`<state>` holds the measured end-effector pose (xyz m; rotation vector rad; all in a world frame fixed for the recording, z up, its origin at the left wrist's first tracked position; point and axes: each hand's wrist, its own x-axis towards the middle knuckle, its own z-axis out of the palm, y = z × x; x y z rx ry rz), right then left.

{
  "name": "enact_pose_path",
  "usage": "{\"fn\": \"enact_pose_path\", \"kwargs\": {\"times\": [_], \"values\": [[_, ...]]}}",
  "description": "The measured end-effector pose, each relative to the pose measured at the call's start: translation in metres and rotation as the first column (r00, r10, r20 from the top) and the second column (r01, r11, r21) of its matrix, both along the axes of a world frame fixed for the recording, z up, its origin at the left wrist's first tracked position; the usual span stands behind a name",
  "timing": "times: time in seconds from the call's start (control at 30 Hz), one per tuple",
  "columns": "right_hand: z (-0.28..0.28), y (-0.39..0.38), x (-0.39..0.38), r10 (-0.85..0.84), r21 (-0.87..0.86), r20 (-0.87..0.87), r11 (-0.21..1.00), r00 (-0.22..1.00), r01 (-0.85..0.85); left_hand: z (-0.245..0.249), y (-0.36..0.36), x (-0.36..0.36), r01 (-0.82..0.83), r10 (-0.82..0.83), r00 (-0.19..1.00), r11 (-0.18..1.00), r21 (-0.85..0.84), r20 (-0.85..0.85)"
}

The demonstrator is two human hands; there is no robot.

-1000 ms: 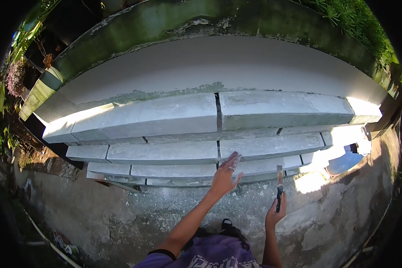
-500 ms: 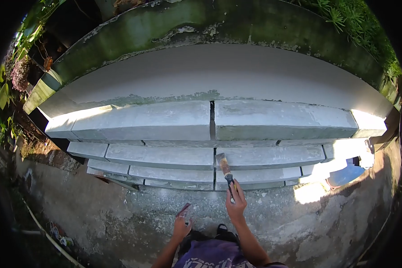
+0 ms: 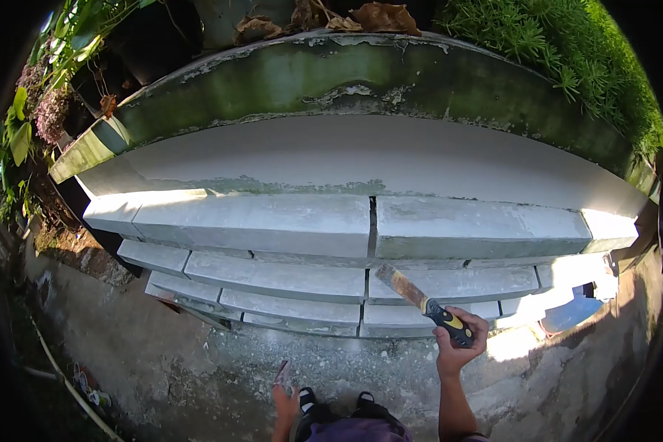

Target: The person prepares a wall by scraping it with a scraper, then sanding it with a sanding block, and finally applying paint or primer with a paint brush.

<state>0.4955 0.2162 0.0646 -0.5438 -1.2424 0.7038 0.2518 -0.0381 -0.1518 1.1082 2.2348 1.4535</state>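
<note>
Two hands of mine are in view, with one scraper (image 3: 418,298) between them and the blocks. My right hand (image 3: 462,345) is closed around its black and yellow handle (image 3: 451,324), and the rust-marked blade (image 3: 403,286) points up and left over the middle row (image 3: 457,282), just right of its dark central gap; I can't tell whether it touches. My left hand (image 3: 285,404) is low, near my feet, with one thin reddish piece (image 3: 283,370) at its fingertips; I can't tell how firmly it is held.

Three stepped rows of pale grey blocks (image 3: 272,221) run across in front of me, and the top one has two long blocks in the middle with a shorter one at each end. Behind them stands one smooth pale wall (image 3: 390,158), under a green-stained ledge (image 3: 272,81) with dry leaves (image 3: 387,18) on it. Two dark sandals (image 3: 307,398) stand on worn, patchy concrete (image 3: 221,368). Green plants (image 3: 545,44) crowd the upper right, and one blue object (image 3: 571,313) sits in sunlight at the right.
</note>
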Motion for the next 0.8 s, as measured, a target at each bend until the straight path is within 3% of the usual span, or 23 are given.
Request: {"fn": "enact_pose_path", "kwargs": {"times": [0.07, 0.1, 0.13, 0.2, 0.27, 0.3, 0.47, 0.5, 0.57, 0.63, 0.67, 0.7, 0.77, 0.8], "values": [[0.048, 0.016, 0.005, -0.138, 0.145, -0.008, 0.980, 0.990, 0.137, 0.001, -0.002, -0.007, 0.010, -0.010, 1.000, 1.000, 0.002, -0.022], [0.071, 0.031, -0.002, -0.224, 0.321, -0.112, 0.914, 0.968, 0.249, 0.002, -0.002, -0.010, 0.017, -0.017, 0.999, 1.000, 0.004, -0.035], [0.092, 0.031, -0.005, -0.120, 0.283, -0.141, 0.946, 0.983, 0.156, 0.002, -0.003, -0.014, 0.024, -0.024, 0.999, 1.000, 0.006, -0.048], [0.135, 0.041, -0.035, -0.003, 0.401, -0.155, 0.914, 0.988, 0.066, 0.015, -0.002, -0.019, 0.035, -0.034, 0.998, 0.999, 0.020, -0.059], [0.158, 0.058, -0.067, -0.033, 0.561, 0.064, 0.828, 0.997, -0.009, 0.021, -0.004, -0.026, 0.037, -0.034, 0.997, 0.998, 0.043, -0.063], [0.168, 0.056, -0.081, -0.026, 0.544, 0.173, 0.836, 0.985, -0.073, 0.023, -0.004, -0.030, 0.037, -0.033, 0.997, 0.998, 0.056, -0.062], [0.182, 0.080, -0.159, -0.106, 0.638, 0.181, 0.769, 0.978, -0.035, 0.026, -0.022, -0.053, 0.045, -0.045, 0.999, 0.994, 0.097, 0.004], [0.173, 0.081, -0.172, -0.226, 0.560, 0.351, 0.829, 0.909, -0.010, 0.023, -0.028, -0.057, 0.038, -0.038, 0.999, 0.994, 0.098, -0.001], [0.167, 0.083, -0.186, -0.250, 0.558, 0.474, 0.827, 0.844, -0.069, 0.019, -0.041, -0.067, 0.017, -0.016, 1.000, 0.995, 0.094, -0.014], [0.176, 0.070, -0.185, -0.136, 0.599, 0.285, 0.798, 0.949, -0.065, 0.006, -0.047, -0.087, -0.004, 0.000, 0.999, 0.991, 0.133, 0.035], [0.182, 0.066, -0.183, -0.167, 0.687, 0.227, 0.725, 0.960, -0.036, -0.008, -0.055, -0.095, -0.011, -0.007, 0.995, 0.987, 0.163, 0.104], [0.179, 0.072, -0.189, -0.210, 0.712, 0.238, 0.702, 0.948, -0.023, -0.013, -0.060, -0.102, -0.018, -0.016, 0.985, 0.982, 0.190, 0.173], [0.175, 0.081, -0.204, -0.297, 0.752, 0.262, 0.659, 0.918, -0.001, -0.016, -0.071, -0.115, -0.026, 0.015, 0.996, 0.990, 0.135, 0.083], [0.178, 0.078, -0.200, -0.317, 0.706, 0.339, 0.708, 0.886, -0.017, -0.014, -0.075, -0.122, -0.020, 0.015, 0.999, 0.994, 0.108, 0.048]]}}
